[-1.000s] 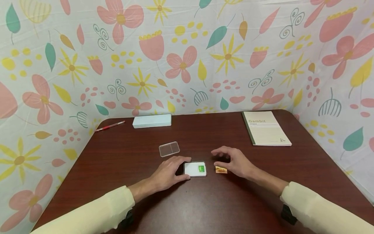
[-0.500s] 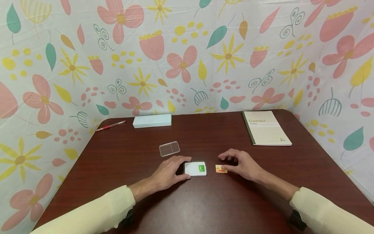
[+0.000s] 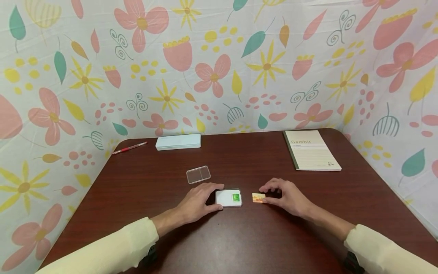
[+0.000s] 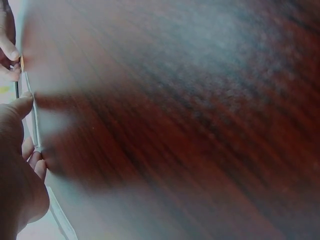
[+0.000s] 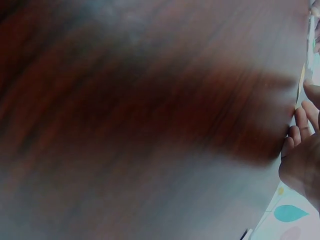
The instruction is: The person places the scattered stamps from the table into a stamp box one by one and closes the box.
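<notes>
In the head view my left hand (image 3: 196, 203) holds a small clear rectangular case (image 3: 224, 198) by its left end, thumb on the near edge and forefinger on the far one. White backing fills the case, and a small green stamp-like square (image 3: 236, 197) lies at its right side. Just right of it, a small orange-and-yellow printed paper (image 3: 257, 197) lies flat on the table. My right hand (image 3: 289, 198) is at that paper's right side, thumb tip at the edge and forefinger near the upper corner, with a gap between them. Both wrist views show the fingers only at the margin.
A clear lid (image 3: 198, 175) lies behind the case on the brown table (image 3: 236, 239). Farther back are a red pen (image 3: 130, 147), a pale blue flat box (image 3: 178, 142) and a notebook (image 3: 313, 150) on the right. Flower-patterned cloth (image 3: 219, 68) hangs around the table.
My right hand has shifted right and slightly nearer, its thumb sliding from over the orange paper to its right edge. The left hand and case stay in place.
</notes>
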Action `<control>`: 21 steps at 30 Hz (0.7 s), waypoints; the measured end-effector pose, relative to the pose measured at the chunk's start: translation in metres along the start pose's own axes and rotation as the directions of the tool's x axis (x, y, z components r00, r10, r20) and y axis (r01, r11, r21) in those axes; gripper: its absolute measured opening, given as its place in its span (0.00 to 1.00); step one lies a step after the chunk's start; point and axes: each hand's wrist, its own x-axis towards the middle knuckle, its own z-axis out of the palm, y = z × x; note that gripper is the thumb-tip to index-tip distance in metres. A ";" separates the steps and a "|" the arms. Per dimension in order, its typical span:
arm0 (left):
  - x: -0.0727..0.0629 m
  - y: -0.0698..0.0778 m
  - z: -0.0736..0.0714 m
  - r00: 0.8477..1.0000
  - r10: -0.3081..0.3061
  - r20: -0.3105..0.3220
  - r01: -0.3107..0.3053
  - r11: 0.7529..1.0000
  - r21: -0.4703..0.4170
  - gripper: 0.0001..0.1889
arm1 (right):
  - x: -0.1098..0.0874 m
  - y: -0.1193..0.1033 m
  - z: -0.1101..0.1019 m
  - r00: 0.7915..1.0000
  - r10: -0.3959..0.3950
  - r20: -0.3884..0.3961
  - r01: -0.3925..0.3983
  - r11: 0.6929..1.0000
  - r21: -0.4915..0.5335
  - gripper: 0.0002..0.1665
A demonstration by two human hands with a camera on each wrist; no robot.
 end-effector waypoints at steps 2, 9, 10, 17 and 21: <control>0.000 0.000 0.000 1.000 0.003 -0.001 -0.003 1.000 0.002 0.31 | -0.001 -0.001 0.000 1.000 -0.009 -0.015 0.009 1.000 -0.001 0.16; 0.000 0.000 0.000 1.000 0.007 -0.003 -0.007 1.000 0.004 0.31 | -0.001 -0.004 0.003 0.999 -0.009 -0.031 0.007 0.999 -0.042 0.15; 0.000 0.000 0.000 1.000 0.007 -0.004 -0.007 1.000 0.005 0.31 | -0.001 -0.004 0.003 1.000 -0.007 -0.030 0.006 0.999 -0.046 0.15; 0.000 -0.001 0.000 1.000 0.017 -0.008 -0.017 1.000 0.014 0.31 | 0.000 -0.006 0.002 1.000 -0.002 -0.024 0.001 0.998 -0.056 0.13; 0.000 -0.001 0.001 1.000 0.016 -0.007 -0.016 1.000 0.016 0.31 | 0.001 -0.006 0.001 1.000 -0.001 -0.013 0.001 0.999 -0.054 0.12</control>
